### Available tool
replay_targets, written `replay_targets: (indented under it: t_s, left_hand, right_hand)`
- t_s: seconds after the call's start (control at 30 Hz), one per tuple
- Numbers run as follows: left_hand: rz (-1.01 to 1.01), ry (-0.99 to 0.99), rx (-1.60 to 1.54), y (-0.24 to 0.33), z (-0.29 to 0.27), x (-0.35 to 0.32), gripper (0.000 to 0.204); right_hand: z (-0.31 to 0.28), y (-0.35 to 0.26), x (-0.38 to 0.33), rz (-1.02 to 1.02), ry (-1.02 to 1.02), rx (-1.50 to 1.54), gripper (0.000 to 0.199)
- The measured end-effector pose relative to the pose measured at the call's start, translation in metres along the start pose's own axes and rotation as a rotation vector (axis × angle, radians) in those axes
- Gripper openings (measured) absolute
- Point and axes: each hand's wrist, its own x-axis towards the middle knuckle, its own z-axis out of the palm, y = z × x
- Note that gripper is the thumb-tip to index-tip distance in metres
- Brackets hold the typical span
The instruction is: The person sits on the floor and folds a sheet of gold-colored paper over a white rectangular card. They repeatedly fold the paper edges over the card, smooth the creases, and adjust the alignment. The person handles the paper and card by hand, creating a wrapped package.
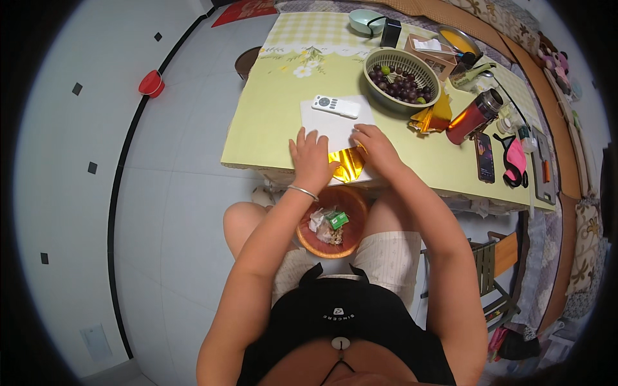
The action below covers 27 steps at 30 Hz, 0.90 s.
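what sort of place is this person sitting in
Probably someone's home, perhaps a living or dining area: a flowered tablecloth, a colander of dark round fruit and a white remote control suggest everyday household life.

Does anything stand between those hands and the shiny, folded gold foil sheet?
Nothing visible does: the left hand and right hand are at either side of the shiny, folded gold foil sheet, apparently touching it. The white, oblong remote control lies beyond it, not between.
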Motion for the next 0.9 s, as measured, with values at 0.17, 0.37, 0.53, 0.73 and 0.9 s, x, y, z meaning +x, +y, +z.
replay_targets:
  t_s: [0.17, 0.37, 0.53, 0.73, 0.9]
  left_hand:
    - [-0.039, -0.210, 0.065, 0.001, -0.016, 0.022, 0.063]
    - [0.123, -0.224, 0.005, 0.003, -0.021, 0.030, 0.038]
    - [0.146, -0.202, -0.118, 0.009, -0.001, 0.006, 0.029]
    - [0.321, 0.030, 0.050, 0.007, 0.026, -0.025, 0.044]
    - [0.305, -0.111, -0.043, 0.005, 0.006, -0.042, 0.070]
  right_hand:
    - [0.004, 0.007, 0.010, -0.134, -0.040, -0.099, 0.059]
    - [-0.020, -0.008, 0.032, -0.165, -0.219, -0.062, 0.052]
    - [-0.012, 0.003, 0.020, -0.385, -0.161, -0.183, 0.033]
    - [0.008, -0.001, -0.019, -0.180, -0.189, -0.102, 0.045]
    - [0.010, -0.011, -0.038, -0.007, -0.210, -0.124, 0.064]
